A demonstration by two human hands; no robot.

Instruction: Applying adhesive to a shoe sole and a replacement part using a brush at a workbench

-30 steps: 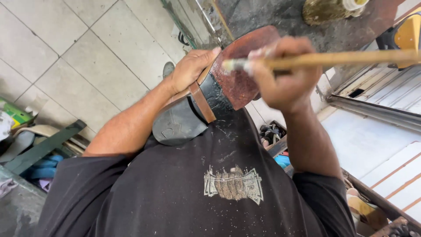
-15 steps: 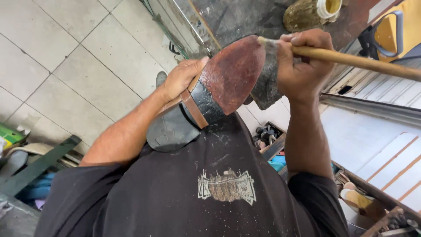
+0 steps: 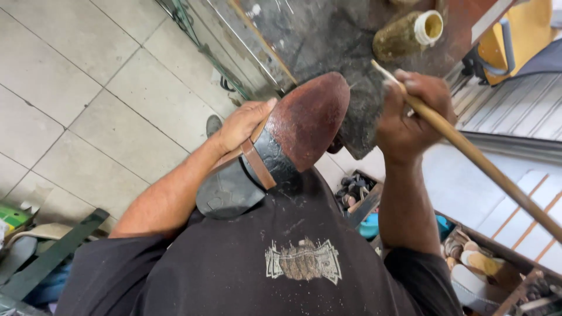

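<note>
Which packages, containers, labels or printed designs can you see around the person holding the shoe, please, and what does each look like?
Jar: on the dark worktop at top, lying tilted, olive-brown and grimy, white open rim.
Green package: at the left edge on the floor, flat, bright green, mostly cut off.
Shirt print: on the black shirt's chest, small pale rectangular design, too worn to make out.
No signs or screens.

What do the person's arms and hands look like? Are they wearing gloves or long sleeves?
No gloves: the left hand and the right hand are both bare. The forearms are bare too, with no watch, ring or band that I can see. Short black sleeves cover only the upper arms; they belong to a black T-shirt with a small pale printed picture on the front and light dusty specks.
</note>
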